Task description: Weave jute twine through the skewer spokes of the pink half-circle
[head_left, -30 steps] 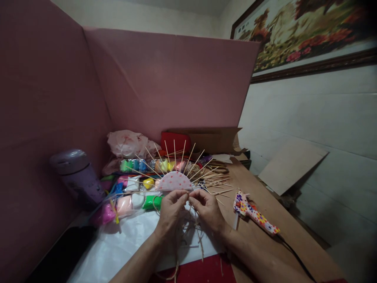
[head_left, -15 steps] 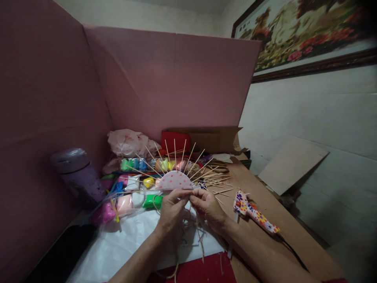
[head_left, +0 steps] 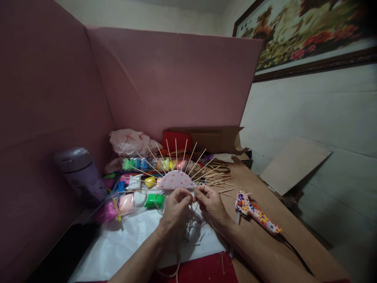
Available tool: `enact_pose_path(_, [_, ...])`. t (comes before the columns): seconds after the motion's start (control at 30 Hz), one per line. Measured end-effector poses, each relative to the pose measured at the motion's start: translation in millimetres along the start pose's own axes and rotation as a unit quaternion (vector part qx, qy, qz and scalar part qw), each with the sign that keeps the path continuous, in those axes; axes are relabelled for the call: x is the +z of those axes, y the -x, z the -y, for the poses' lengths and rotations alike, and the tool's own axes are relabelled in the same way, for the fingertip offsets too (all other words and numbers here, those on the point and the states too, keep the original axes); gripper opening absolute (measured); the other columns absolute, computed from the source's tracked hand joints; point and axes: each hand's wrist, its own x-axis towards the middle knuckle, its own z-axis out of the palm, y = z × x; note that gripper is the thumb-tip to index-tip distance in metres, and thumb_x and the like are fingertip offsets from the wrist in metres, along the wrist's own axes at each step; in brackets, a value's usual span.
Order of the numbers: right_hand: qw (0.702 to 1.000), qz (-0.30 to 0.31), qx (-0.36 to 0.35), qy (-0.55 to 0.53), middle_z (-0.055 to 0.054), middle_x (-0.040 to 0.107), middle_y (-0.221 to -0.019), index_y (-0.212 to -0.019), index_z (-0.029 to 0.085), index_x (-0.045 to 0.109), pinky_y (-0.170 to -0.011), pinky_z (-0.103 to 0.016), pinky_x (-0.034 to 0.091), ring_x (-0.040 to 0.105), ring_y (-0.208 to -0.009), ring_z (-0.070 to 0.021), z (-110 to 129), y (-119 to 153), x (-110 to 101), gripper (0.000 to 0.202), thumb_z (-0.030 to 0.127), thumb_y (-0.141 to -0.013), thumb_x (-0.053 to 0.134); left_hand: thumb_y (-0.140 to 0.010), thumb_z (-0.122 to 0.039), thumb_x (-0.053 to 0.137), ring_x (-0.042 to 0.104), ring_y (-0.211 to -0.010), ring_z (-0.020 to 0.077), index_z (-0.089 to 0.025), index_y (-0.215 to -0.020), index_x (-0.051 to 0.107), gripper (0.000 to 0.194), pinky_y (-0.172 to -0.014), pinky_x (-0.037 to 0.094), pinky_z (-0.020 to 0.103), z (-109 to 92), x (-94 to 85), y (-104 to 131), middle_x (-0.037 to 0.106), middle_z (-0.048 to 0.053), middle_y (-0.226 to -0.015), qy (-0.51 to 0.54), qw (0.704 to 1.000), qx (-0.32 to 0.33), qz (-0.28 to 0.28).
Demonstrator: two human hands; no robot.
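A pale pink half-circle with red dots has several thin wooden sticks fanned out from its curved edge. Just below its flat edge, my left hand and my right hand face each other, fingertips almost touching. Both are closed in a pinch on thin brown twine, though the part between the fingertips is too small to see clearly. Loose lengths of twine hang beneath the hands over a white sheet. Another loop of it trails down past my left wrist.
Several bags of coloured clay lie behind my left hand, with a purple tumbler at the left. On the right are loose wooden sticks and a flower-patterned glue gun with a cord. Pink panels stand behind.
My right hand's fingertips have lifted slightly and drawn a little apart from my left. The left fingers have shifted slightly. The half-circle has kept its place near the hands.
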Motion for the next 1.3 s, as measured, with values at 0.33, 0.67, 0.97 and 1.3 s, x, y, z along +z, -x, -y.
enact_pose_path(0.33, [0.998,-0.007,0.035,-0.060,0.003,0.049,-0.058,-0.068,0.016,0.049,-0.039,-0.017,0.014,0.031,-0.042,-0.0032,22.3,2.9,-0.8,0.032,0.042,-0.067,0.069,-0.069,-0.033,0.064,0.045,-0.053,0.0111,-0.015,-0.061,0.063,0.020,-0.051,0.032,0.022,-3.3,-7.1,-1.2,0.057,0.000,-0.055,-0.146,0.986,0.058,-0.047])
enact_pose_path(0.67, [0.995,0.039,0.036,-0.088,0.005,0.045,-0.053,-0.077,0.016,0.054,-0.037,-0.019,0.011,0.026,-0.041,-0.0041,26.3,5.1,0.4,0.029,0.041,-0.070,0.067,-0.062,-0.012,0.060,0.051,-0.059,0.0156,-0.021,-0.057,0.067,0.012,-0.058,0.032,0.026,6.8,-20.0,-5.0,0.063,0.002,-0.059,-0.364,0.926,0.101,-0.009])
enact_pose_path(0.97, [0.998,0.054,0.015,-0.029,0.006,0.048,-0.049,-0.070,0.017,0.053,-0.036,-0.018,0.018,0.030,-0.037,-0.0035,18.8,8.8,5.3,0.026,0.040,-0.073,0.065,-0.075,-0.021,0.058,0.055,-0.074,0.0184,-0.020,-0.072,0.069,0.011,-0.069,0.039,0.029,-5.1,-12.0,-0.9,0.065,0.005,-0.074,-0.297,0.936,0.185,-0.032])
enact_pose_path(1.3, [0.998,0.049,0.000,0.040,0.007,0.046,-0.044,-0.068,0.016,0.051,-0.036,-0.017,0.021,0.034,-0.035,-0.0036,12.1,12.2,8.2,0.025,0.036,-0.071,0.067,-0.067,-0.026,0.068,0.057,-0.068,0.0156,-0.015,-0.073,0.071,0.012,-0.065,0.043,0.025,-4.7,-5.0,-0.5,0.068,0.005,-0.072,-0.087,0.995,0.048,-0.014])
